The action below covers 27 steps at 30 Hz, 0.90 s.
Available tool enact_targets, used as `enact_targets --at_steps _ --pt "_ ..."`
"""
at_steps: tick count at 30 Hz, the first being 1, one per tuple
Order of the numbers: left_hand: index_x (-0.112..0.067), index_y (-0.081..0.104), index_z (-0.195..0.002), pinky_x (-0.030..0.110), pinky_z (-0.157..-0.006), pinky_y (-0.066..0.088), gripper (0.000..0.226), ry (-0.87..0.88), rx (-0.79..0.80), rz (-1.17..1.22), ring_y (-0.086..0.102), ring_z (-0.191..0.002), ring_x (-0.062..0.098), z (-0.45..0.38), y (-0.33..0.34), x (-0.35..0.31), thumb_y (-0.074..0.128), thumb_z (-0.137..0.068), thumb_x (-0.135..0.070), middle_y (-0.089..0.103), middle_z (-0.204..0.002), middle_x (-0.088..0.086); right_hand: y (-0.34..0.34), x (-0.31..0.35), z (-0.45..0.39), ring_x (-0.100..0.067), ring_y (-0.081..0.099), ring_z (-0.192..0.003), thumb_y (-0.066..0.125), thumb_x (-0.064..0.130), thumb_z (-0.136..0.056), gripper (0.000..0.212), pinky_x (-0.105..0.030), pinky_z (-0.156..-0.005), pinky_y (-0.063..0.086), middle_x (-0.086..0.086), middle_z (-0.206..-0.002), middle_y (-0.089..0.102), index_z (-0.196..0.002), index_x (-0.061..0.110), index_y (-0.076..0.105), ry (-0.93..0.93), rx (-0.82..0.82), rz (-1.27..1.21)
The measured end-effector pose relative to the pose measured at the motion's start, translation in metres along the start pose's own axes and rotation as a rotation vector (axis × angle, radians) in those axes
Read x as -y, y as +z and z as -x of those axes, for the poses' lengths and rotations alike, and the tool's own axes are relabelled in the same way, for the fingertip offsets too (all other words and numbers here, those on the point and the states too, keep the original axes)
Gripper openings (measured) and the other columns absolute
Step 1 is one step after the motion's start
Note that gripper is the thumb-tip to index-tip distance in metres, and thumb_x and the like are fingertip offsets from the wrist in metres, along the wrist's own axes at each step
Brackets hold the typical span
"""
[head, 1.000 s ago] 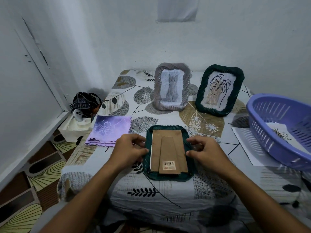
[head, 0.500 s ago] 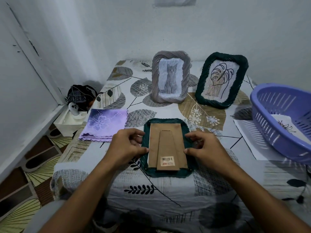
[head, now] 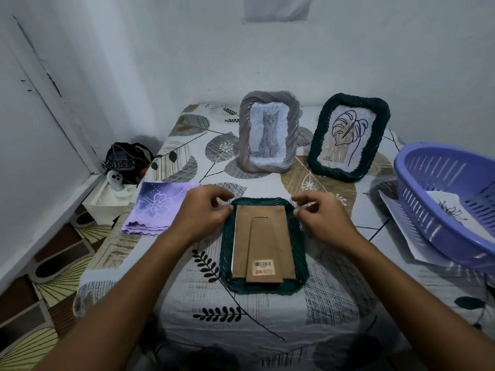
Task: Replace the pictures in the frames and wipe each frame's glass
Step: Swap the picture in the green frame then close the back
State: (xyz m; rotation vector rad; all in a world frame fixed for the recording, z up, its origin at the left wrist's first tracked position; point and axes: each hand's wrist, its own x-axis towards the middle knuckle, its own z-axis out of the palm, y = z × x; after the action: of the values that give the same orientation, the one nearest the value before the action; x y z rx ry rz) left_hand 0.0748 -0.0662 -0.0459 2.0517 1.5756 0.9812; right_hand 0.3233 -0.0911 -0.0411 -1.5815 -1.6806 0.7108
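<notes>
Both hands (head: 207,212) (head: 320,215) pinched the face-down frame's (head: 263,289) top corners; opening its back (head: 263,236) seemed next.

Bare tablecloth (head: 267,184) separates the face-down frame (head: 263,245) from two upright frames (head: 268,135) behind.

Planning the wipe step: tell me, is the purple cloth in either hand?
No, the purple cloth lies folded on the table, beside the left hand.
</notes>
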Motion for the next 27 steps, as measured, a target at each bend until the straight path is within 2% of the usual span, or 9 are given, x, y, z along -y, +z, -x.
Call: enact_targets --at_steps 4,7,10,13,18,27 --pt "-0.013 0.075 -0.101 0.008 -0.067 0.038 0.021 0.051 0.145 -0.084 0.059 -0.076 0.005 -0.02 0.008 0.013 0.072 -0.08 -0.009 0.071 -0.093 -0.003 0.005 -0.004 -0.023 -0.014 0.061 -0.085 0.064 0.007 -0.088 0.026 -0.025 -0.073 0.046 -0.004 -0.106 0.067 -0.113 0.012 0.068 -0.021 0.034 0.033" --pt "-0.015 0.077 -0.096 0.01 -0.063 0.04 0.019 0.05 0.191 -0.082 0.057 -0.07 -0.002 -0.028 0.009 0.02 0.074 -0.078 -0.008 0.071 -0.087 -0.003 0.003 -0.005 -0.033 -0.014 0.061 -0.093 0.066 0.007 -0.087 0.025 -0.025 -0.079 0.048 -0.003 -0.105 0.068 -0.111 0.011 0.07 -0.034 0.117 0.111" --pt "-0.014 0.077 -0.095 0.009 -0.063 0.04 0.018 0.074 0.256 -0.078 0.059 -0.07 -0.002 -0.036 0.005 0.023 0.075 -0.078 -0.008 0.072 -0.084 -0.004 -0.001 -0.006 -0.042 -0.013 0.063 -0.094 0.069 0.006 -0.084 0.023 -0.028 -0.087 0.05 -0.003 -0.102 0.071 -0.106 0.01 0.072 -0.035 0.183 0.144" --pt "-0.016 0.077 -0.097 0.005 -0.063 0.039 0.02 0.086 0.335 -0.094 0.06 -0.072 0.001 -0.045 -0.001 0.024 0.076 -0.078 -0.009 0.073 -0.085 -0.005 -0.006 -0.007 -0.049 -0.009 0.063 -0.091 0.072 0.006 -0.081 0.022 -0.023 -0.085 0.049 0.0 -0.101 0.072 -0.103 0.011 0.074 -0.038 0.259 0.163" --pt "-0.017 0.078 -0.093 0.006 -0.062 0.04 0.019 0.106 0.398 -0.107 0.057 -0.066 -0.011 -0.054 -0.004 0.021 0.079 -0.076 -0.01 0.072 -0.079 -0.007 -0.011 -0.008 -0.055 -0.001 0.063 -0.088 0.075 0.007 -0.078 0.023 -0.019 -0.083 0.049 0.006 -0.096 0.071 -0.1 0.014 0.075 -0.036 0.317 0.145" --pt "-0.015 0.079 -0.087 0.009 -0.063 0.043 0.014 0.129 0.403 -0.068 0.06 -0.068 -0.005 -0.057 -0.003 0.022 0.082 -0.073 -0.013 0.071 -0.075 -0.006 -0.01 -0.008 -0.056 -0.004 0.065 -0.084 0.076 0.009 -0.077 0.017 -0.021 -0.079 0.051 0.005 -0.09 0.073 -0.092 0.015 0.076 -0.029 0.295 0.121"
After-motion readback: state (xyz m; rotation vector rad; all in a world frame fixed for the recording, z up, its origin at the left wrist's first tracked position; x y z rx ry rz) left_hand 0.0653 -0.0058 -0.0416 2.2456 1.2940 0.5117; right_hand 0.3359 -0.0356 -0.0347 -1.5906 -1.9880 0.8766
